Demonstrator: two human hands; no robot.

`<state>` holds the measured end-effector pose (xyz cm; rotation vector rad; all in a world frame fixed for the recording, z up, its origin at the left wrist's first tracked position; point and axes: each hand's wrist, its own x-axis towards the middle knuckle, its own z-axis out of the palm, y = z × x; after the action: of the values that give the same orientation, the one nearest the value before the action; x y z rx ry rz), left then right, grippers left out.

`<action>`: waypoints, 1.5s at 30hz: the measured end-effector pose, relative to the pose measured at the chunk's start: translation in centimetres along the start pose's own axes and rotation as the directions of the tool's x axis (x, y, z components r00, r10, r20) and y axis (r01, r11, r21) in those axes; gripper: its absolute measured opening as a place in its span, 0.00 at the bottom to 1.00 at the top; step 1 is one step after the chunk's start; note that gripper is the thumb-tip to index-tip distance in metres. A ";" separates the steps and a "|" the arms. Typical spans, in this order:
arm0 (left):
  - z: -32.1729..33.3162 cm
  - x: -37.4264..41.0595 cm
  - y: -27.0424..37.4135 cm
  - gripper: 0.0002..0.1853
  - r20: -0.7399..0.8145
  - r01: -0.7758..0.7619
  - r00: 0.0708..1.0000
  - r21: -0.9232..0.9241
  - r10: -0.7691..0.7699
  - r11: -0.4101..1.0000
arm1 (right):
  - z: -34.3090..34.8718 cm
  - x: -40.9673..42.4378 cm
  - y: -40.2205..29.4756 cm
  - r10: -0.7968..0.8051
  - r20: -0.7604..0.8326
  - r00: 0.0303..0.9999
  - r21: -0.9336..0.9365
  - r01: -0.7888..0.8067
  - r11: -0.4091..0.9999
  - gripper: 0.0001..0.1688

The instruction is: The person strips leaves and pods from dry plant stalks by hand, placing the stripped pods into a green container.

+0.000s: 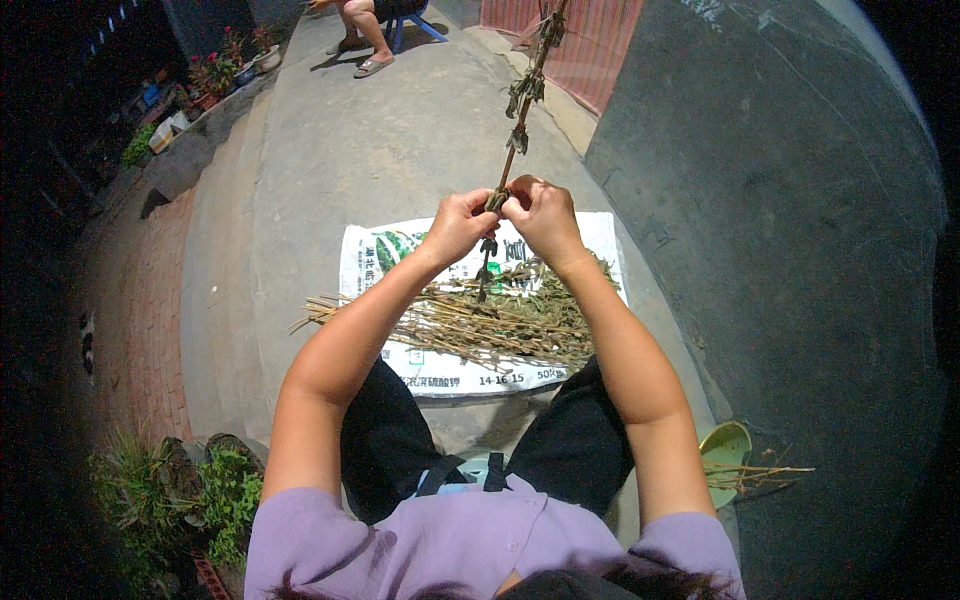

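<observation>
A long dried stalk [511, 157] with clusters of seed pods, sesame by its look, stands tilted between my hands over a spread white woven sack [480, 384]. My left hand [459, 225] pinches it at a pod cluster [496, 200]. From the other side, the fingers of my right hand [546, 216] grip the same spot. Below, the stalk's podded lower end hangs over a heap of dried stalks [487, 322] lying across the sack. Loose greenish-brown plant bits [559, 300] cover the sack's right part. My fingers partly hide the gripped cluster.
At my right, a green basin [724, 442] with a few dry stalks stands by the grey wall [780, 225]. Leafy plants [225, 495] grow at lower left. Potted flowers [206, 75] line the ledge. A seated person's legs [367, 34] show at the top.
</observation>
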<state>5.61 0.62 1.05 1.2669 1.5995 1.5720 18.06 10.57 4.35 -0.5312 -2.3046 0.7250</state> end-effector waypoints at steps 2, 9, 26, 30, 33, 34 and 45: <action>0.1 -0.1 -0.1 0.10 -0.016 -0.025 1.000 0.043 0.026 0.999 | 0.2 0.0 -0.1 -0.028 -0.021 0.999 -0.049 0.027 0.998 0.14; 0.2 0.1 -0.7 0.08 0.027 -0.048 0.999 0.079 0.046 0.996 | 1.2 -0.2 0.5 -0.100 -0.052 0.994 -0.143 0.091 0.985 0.12; 0.4 0.0 -1.3 0.09 0.001 -0.031 1.000 0.098 0.031 0.995 | 1.9 -0.4 0.7 -0.089 0.024 0.996 -0.258 0.092 0.962 0.11; 0.1 -0.1 -1.4 0.10 0.037 0.056 0.998 0.036 -0.058 0.998 | 1.4 -0.2 1.4 -0.080 0.056 0.995 -0.117 0.086 0.989 0.13; -0.3 0.1 -1.1 0.13 0.110 0.081 0.991 -0.043 -0.076 0.996 | 0.5 0.2 2.0 -0.027 0.045 0.999 0.036 0.025 0.999 0.18; -0.3 0.1 -0.9 0.14 0.141 0.092 0.987 -0.073 -0.081 0.993 | -0.1 0.6 2.0 0.002 0.000 1.000 0.101 -0.002 0.995 0.19; 1.0 0.6 0.1 0.09 0.265 0.146 0.960 -0.178 -0.096 0.973 | -1.5 2.8 1.0 0.059 -0.004 0.998 0.664 -0.042 0.747 0.21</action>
<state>6.27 1.59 1.08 1.1861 1.3024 1.3899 17.27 13.37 5.99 -0.2562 -1.8241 1.4730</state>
